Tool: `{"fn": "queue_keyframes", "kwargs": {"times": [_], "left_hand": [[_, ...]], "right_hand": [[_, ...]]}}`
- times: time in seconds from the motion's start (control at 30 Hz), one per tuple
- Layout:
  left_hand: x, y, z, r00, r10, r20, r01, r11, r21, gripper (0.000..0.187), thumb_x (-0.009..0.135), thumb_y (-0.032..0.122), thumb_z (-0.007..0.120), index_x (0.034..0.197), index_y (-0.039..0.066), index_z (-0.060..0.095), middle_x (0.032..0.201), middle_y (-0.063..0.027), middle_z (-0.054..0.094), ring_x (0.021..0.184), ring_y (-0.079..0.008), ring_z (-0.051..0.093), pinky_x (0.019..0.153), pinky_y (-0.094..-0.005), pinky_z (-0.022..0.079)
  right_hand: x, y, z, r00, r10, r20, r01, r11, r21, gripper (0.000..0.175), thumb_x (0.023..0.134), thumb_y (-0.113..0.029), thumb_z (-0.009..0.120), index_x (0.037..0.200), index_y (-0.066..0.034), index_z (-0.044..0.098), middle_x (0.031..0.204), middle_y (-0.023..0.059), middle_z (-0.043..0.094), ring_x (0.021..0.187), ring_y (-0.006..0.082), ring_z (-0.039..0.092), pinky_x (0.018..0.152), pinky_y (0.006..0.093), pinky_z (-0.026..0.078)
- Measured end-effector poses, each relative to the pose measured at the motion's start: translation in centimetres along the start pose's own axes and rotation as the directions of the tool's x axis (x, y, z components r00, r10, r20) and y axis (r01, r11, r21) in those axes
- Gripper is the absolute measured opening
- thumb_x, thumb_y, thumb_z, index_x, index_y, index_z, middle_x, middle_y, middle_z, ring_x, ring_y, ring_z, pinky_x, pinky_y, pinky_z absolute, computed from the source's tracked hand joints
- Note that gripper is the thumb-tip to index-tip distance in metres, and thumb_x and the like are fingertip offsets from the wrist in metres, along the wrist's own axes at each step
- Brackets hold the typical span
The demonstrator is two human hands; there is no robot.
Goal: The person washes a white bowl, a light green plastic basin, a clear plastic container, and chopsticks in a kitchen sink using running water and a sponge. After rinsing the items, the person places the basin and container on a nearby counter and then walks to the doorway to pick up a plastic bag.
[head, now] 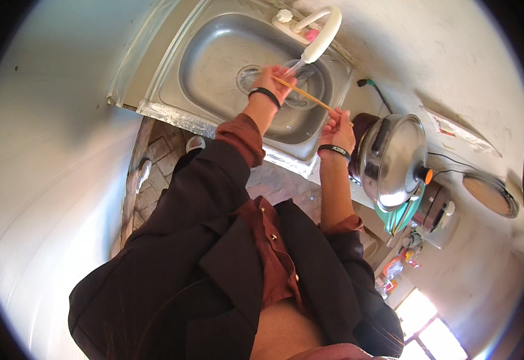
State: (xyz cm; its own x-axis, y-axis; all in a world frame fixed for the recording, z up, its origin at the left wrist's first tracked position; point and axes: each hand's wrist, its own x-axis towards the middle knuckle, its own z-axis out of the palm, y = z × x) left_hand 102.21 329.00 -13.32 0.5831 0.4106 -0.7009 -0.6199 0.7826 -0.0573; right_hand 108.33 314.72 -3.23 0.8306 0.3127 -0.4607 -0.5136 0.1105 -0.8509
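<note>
A stainless steel sink (pixel 212 58) lies before me, with a white curved faucet (pixel 327 36) over it. Water runs from the spout beside my left hand (pixel 273 83), whose fingers are around one end of thin wooden chopsticks (pixel 304 93). My right hand (pixel 337 128) grips their other end near the sink's right edge; whether there is one stick or a pair is hard to tell. Under the stream, partly behind the chopsticks, a clear round bowl (pixel 313 76) sits in the basin. The drain (pixel 247 76) is partly hidden by my left hand.
Right of the sink stands a large metal pan with a domed lid (pixel 401 157), close to my right forearm. Beyond it are a green basin (pixel 392 220) and a brown appliance (pixel 433 202). A round woven disc (pixel 489 193) rests by the wall. A faucet knob (pixel 284 16) is at the sink's back.
</note>
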Motion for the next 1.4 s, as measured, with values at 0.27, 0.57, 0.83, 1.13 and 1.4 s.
{"fn": "queue_keyframes", "kwargs": {"times": [0.27,0.57,0.83,1.13,1.4], "left_hand": [[-2.7,0.4,-0.1,0.986,-0.069,0.149,0.072,0.997,-0.01,0.024,0.088,0.028,0.046,0.098,0.007,0.052,0.101,-0.0092,0.056,0.1,-0.0267,0.053,0.086,-0.0499,0.041],[-3.4,2.0,0.6,0.958,-0.278,0.065,0.274,0.96,0.062,0.028,0.083,0.03,0.046,0.077,0.004,0.054,0.092,-0.0108,0.056,0.093,-0.0281,0.054,0.085,-0.0533,0.038],[-3.5,2.1,1.3,0.977,-0.215,0.008,0.213,0.972,0.103,0.036,0.084,0.039,0.047,0.083,0.004,0.054,0.087,-0.0098,0.056,0.092,-0.027,0.054,0.084,-0.0527,0.039],[-0.6,0.8,-1.2,0.944,0.077,0.321,-0.319,0.465,0.826,0.018,0.085,0.018,0.053,0.095,0.003,0.055,0.088,-0.0059,0.059,0.082,-0.0137,0.057,0.067,-0.0282,0.05],[0.2,3.9,-1.5,0.837,-0.022,0.547,-0.511,0.326,0.795,0.019,0.082,0.011,0.058,0.096,-0.001,0.058,0.093,-0.0068,0.06,0.084,-0.0134,0.057,0.075,-0.0248,0.046]], "right_hand": [[2.0,1.5,-3.9,0.975,0.2,-0.096,-0.163,0.939,0.303,0.024,0.088,-0.023,0.048,0.092,0.0008,0.052,0.078,0.0074,0.059,0.056,0.0062,0.052,0.045,0.0157,0.044],[1.7,2.4,-5.9,0.95,0.281,-0.135,-0.214,0.904,0.371,0.021,0.088,-0.022,0.049,0.09,-0.0015,0.052,0.076,0.0048,0.057,0.054,0.0046,0.049,0.043,0.0151,0.043],[3.6,4.3,-4.8,0.938,0.346,-0.007,-0.315,0.864,0.392,0.022,0.089,-0.024,0.046,0.093,-0.0027,0.049,0.065,-0.0021,0.047,0.048,0.0025,0.04,0.039,0.0152,0.036],[4.5,8.8,0.6,0.791,0.612,0.003,-0.612,0.791,0.018,0.04,0.09,-0.04,0.039,0.094,-0.0012,0.048,0.069,0.0106,0.057,0.047,0.0129,0.047,0.042,0.0231,0.04],[2.8,8.7,-3.8,0.81,0.581,0.076,-0.562,0.807,-0.18,0.021,0.081,-0.018,0.054,0.093,-0.0007,0.052,0.071,0.0131,0.058,0.053,0.0158,0.052,0.044,0.0273,0.041]]}}
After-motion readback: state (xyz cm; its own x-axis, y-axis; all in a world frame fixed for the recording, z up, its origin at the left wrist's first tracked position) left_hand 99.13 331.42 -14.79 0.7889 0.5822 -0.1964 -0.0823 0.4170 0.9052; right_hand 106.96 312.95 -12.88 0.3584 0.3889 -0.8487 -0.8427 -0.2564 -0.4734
